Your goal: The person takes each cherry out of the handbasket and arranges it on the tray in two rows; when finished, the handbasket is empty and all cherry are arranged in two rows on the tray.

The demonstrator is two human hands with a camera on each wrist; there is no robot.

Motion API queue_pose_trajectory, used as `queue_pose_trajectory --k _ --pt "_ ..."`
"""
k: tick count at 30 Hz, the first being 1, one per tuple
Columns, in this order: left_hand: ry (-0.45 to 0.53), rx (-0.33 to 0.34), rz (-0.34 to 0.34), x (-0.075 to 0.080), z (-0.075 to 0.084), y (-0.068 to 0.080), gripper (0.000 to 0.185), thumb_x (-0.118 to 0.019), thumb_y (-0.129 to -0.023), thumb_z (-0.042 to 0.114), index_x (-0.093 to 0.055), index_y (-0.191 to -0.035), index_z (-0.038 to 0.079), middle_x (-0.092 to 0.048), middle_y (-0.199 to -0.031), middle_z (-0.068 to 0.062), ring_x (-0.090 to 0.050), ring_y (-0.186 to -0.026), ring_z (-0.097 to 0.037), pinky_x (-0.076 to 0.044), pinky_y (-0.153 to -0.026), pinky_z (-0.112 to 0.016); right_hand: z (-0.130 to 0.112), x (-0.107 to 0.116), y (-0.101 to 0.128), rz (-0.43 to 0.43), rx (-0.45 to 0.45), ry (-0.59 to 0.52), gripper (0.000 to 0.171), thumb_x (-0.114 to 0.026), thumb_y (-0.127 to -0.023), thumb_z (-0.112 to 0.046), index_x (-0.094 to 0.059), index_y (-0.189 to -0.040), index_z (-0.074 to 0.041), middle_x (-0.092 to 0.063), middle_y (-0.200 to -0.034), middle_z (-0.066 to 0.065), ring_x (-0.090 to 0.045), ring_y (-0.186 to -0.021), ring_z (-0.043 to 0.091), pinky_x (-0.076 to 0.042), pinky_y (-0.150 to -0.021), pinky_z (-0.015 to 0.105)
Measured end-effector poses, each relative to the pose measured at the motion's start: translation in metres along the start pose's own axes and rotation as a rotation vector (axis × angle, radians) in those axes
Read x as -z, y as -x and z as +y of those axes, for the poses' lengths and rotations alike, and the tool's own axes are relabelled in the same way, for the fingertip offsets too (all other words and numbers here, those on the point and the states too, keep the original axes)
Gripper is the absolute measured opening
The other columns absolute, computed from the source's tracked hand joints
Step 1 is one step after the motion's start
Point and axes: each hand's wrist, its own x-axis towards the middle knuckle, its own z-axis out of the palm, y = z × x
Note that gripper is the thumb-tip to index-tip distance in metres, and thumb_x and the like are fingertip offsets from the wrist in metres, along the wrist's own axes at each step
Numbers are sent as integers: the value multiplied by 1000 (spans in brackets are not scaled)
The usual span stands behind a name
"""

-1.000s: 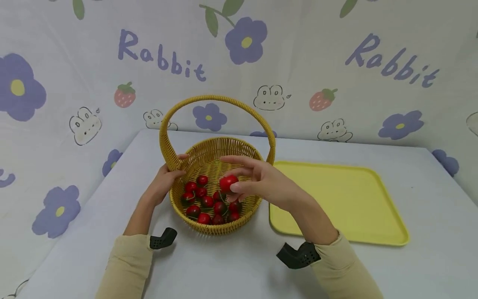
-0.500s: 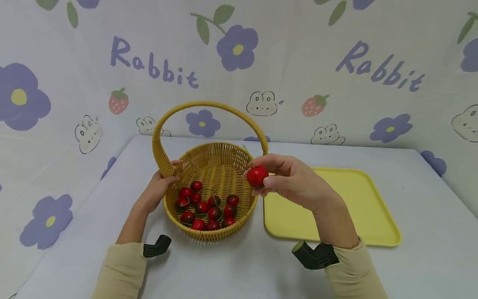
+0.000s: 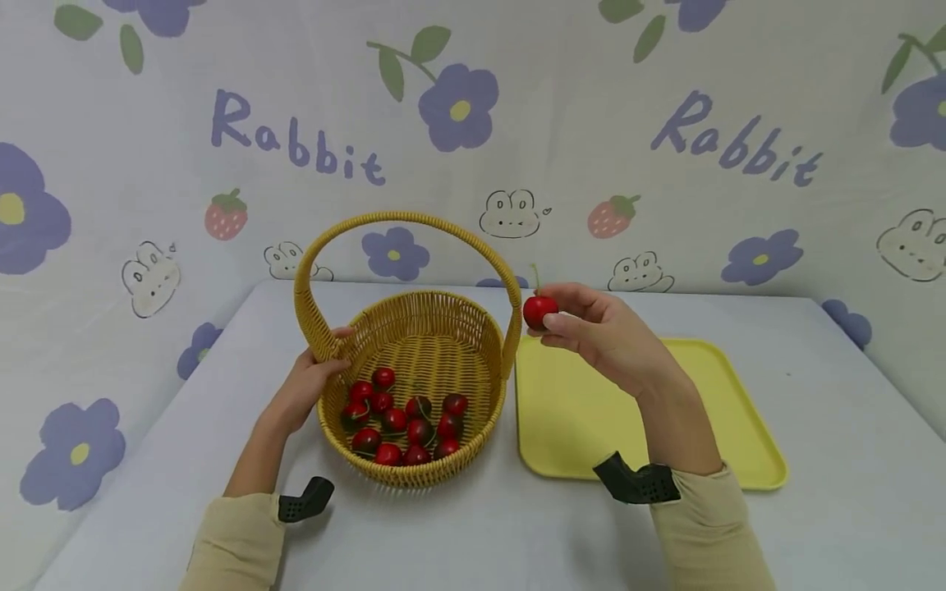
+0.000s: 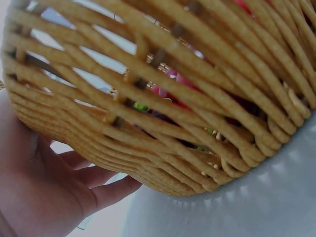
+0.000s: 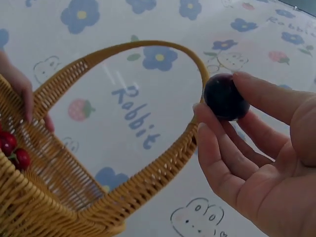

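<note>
A small red cherry [image 3: 539, 311], stem upright, is pinched just beside the woven basket's handle [image 3: 510, 328].

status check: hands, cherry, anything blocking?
Right hand pinches cherry beside the basket handle. Left hand grips basket rim. Tray unobstructed.

The table [image 3: 458, 533] has a pale lavender-grey top that runs back to a printed cloth backdrop. Two items lie directly on it. A woven yellow basket [image 3: 414, 472] with a hoop handle stands left of centre (its floor holds a cluster of red cherries [image 3: 399, 414]). A flat yellow tray [image 3: 562, 410] with rounded corners lies just beside the basket on the right, its near edge roughly level with the basket's near rim. Basket and tray are close; contact cannot be confirmed.
</note>
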Motion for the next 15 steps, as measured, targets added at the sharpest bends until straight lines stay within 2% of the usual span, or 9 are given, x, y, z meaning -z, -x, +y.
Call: queue_pose_trajectory --k 5,9,15 --pt "8 -3 -1 0 1 1 50 -42 -97 4 -30 -146 3 -31 -144 -25 -32 -129 -37 -21 -106 -56 15 10 -9 144 -94 -22 24 -53 -94 3 -62 -110 -13 -56 -113 10 -64 -94 21 -49 -85 29" --pt "10 -2 -2 0 0 0 50 -42 -97 4 -30 -145 4 -32 -143 -25 -33 -129 -38 -21 -105 -57 27 19 -15 209 -129 -41 26 -52 -95 0 -54 -120 -6 -54 -114 10 -64 -93 18 -49 -85 27" --pt "14 -12 -5 1 -1 -1 49 -41 -97 4 -31 -145 3 -33 -142 -26 -33 -129 -39 -21 -105 -58 48 34 -21 272 -196 -9 44 -53 -97 -4 -38 -136 5 -51 -116 10 -63 -95 16 -48 -86 26"
